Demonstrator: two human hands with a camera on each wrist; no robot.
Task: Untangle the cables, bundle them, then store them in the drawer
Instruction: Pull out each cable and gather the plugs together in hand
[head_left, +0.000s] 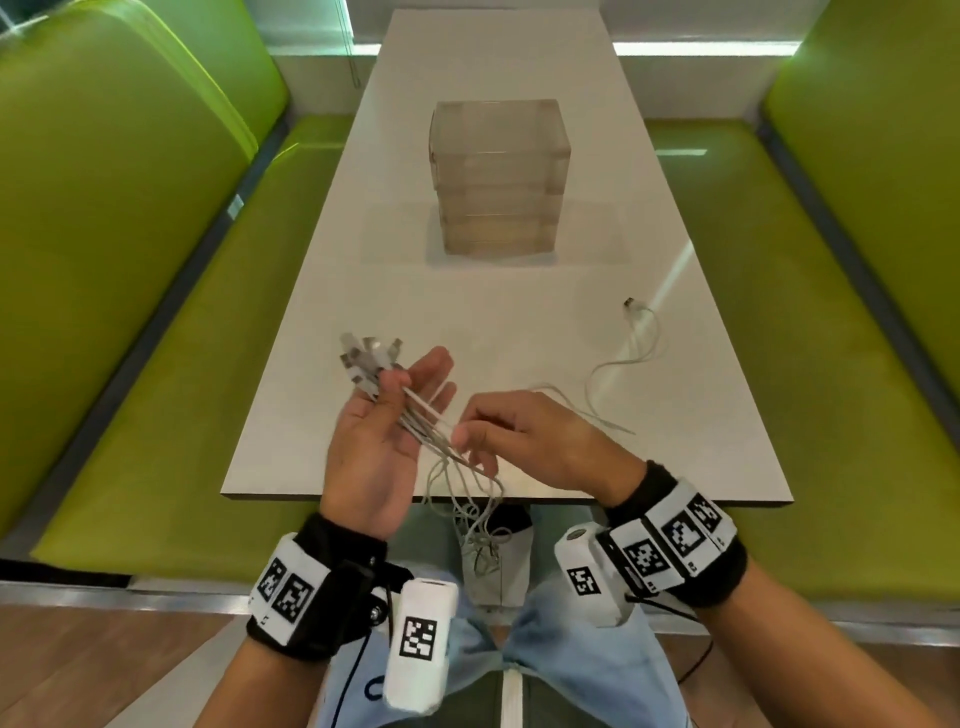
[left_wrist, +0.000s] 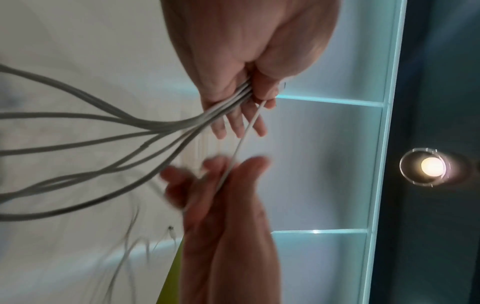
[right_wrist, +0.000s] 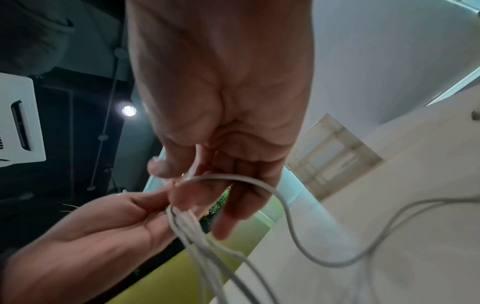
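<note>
Several white cables (head_left: 422, 427) run across my upturned left hand (head_left: 410, 384), whose thumb pins them against the fingers; their plugs (head_left: 363, 358) fan out past the fingertips. In the left wrist view the thumb of the left hand (left_wrist: 249, 94) clamps the cables (left_wrist: 155, 123). My right hand (head_left: 462, 432) pinches one cable close to the left palm. That single cable (head_left: 613, 364) trails right over the table to its plug (head_left: 629, 302). The right wrist view shows the right hand (right_wrist: 176, 172) pinching above the strands (right_wrist: 192, 230). A clear drawer unit (head_left: 498, 176) stands mid-table, drawers shut.
The white table (head_left: 467, 312) has green benches on the left (head_left: 130, 260) and right (head_left: 831, 312). The slack of the cables (head_left: 483, 519) hangs tangled below the table's near edge, over my lap. The drawer unit (right_wrist: 335, 156) stands well beyond both hands.
</note>
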